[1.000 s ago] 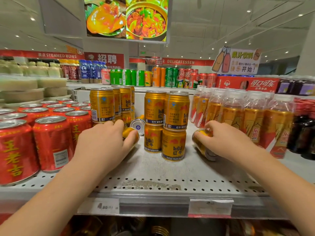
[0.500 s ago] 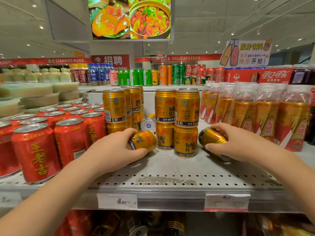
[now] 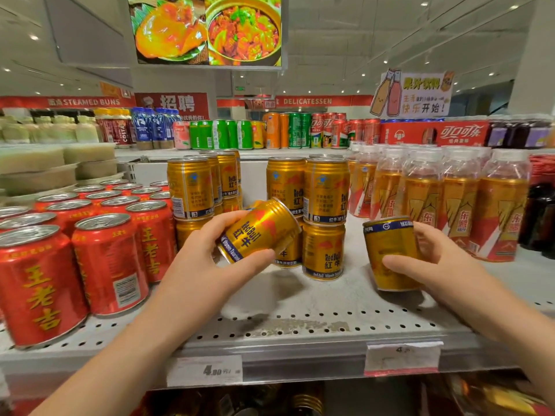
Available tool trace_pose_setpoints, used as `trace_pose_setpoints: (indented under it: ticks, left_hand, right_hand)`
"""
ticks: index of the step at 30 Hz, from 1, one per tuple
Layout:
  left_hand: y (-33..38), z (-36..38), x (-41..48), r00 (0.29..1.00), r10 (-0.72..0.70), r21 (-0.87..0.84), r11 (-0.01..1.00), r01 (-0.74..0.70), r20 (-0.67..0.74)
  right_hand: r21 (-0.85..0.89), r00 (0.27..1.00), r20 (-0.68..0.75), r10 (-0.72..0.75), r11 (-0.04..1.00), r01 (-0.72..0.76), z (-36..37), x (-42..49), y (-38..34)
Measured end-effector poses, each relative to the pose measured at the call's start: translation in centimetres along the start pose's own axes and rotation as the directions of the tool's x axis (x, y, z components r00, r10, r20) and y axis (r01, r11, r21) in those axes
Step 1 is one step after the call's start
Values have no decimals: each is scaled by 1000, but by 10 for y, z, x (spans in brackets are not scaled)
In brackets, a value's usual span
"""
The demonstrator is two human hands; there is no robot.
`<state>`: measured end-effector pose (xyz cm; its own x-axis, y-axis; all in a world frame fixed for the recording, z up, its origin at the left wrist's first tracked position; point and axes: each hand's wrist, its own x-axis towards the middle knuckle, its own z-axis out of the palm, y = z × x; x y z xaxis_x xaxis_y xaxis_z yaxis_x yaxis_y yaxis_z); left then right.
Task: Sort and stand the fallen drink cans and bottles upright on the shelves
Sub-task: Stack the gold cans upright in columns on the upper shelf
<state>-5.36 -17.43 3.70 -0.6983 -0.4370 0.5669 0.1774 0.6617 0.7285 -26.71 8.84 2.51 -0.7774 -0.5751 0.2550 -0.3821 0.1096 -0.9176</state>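
Both cans have come up off their sides since half a second ago. Your left hand (image 3: 207, 265) grips the left can (image 3: 259, 231), which is lifted clear of the shelf (image 3: 300, 310) and tilted with its top up and to the right, just in front of the stacked gold cans (image 3: 326, 190). Your right hand (image 3: 435, 265) wraps the right can (image 3: 390, 253), nearly upright and low over the shelf, between that stack and the bottles (image 3: 459, 202). Red cans (image 3: 111, 265) crowd the left.

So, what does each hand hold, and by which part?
Left hand: tilted Red Bull can, by its side. Right hand: near-upright gold can, by its side.
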Motion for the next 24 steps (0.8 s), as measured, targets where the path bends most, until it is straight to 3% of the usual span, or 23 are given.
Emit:
trace_pose_setpoints:
  ticks: [4, 10, 20, 24]
  left_hand:
    - [23, 23, -3, 999, 51, -124, 991, -50, 4]
    - [63, 71, 3, 986, 129, -304, 948, -90, 110]
    - [65, 104, 8, 998, 30, -342, 940, -9, 58]
    - [62, 110, 5, 1000, 1, -338, 941, 7, 23]
  right_hand:
    - [-114, 999, 36, -19, 993, 23, -10, -14, -9]
    - [-98, 994, 57, -94, 990, 99, -5, -22, -1]
    - [-243, 976, -172, -133, 966, 89, -21, -41, -6]
    - [-393, 971, -100, -218, 905, 162, -35, -44, -21]
